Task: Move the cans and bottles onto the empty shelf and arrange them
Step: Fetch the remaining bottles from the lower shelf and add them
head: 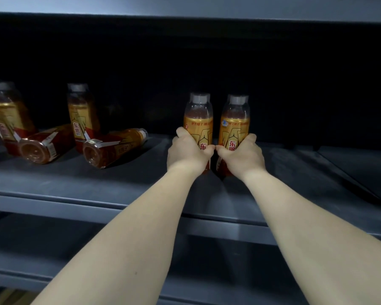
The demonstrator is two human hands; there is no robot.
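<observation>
Bottles side by side, that's the picture: the left hand [188, 150] wraps the left upright bottle [198, 119] low on its label, the right hand [242, 154] does the same with the right upright bottle [235, 122], and the fingers of each are curled tight around the lower body, thumbs nearly meeting in the middle. Holding low like that keeps the bases steady on the shelf [97, 183], and I'd say the pair is being squared up into a neat row, caps level, labels facing out. Whether the bases are fully down, I can't tell; the hands cover them. Off to the left it's untidy: two bottles standing at the back, a near fallen bottle [110, 148] and a far-left fallen bottle [44, 144] lying on their sides, bases toward us. Those look like the next job, needing standing up.
</observation>
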